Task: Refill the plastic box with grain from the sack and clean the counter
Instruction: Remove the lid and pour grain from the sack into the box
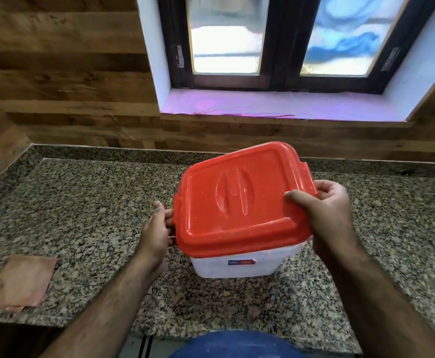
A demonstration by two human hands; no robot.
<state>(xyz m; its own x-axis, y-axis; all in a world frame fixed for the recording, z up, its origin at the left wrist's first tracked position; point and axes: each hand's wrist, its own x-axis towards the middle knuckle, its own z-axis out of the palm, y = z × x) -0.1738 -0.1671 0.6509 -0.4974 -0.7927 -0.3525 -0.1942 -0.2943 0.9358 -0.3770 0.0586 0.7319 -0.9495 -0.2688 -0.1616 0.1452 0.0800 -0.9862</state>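
Observation:
A white plastic box (pixel 239 264) stands on the speckled granite counter (pixel 82 208), a little right of the middle. Its red lid (pixel 237 200) sits on top, tilted, with the right side raised. My right hand (pixel 322 210) grips the lid's right edge, thumb on top. My left hand (pixel 157 228) holds the left side at the lid's handle tab, fingers curled under it. The box's inside is hidden by the lid. No sack is in view.
A folded pinkish cloth (pixel 20 282) lies on the counter at the front left. A wood-panelled wall (pixel 69 86) and a window with a purple-lined sill (pixel 275 104) stand behind. Something blue (pixel 237 344) shows below the counter's front edge.

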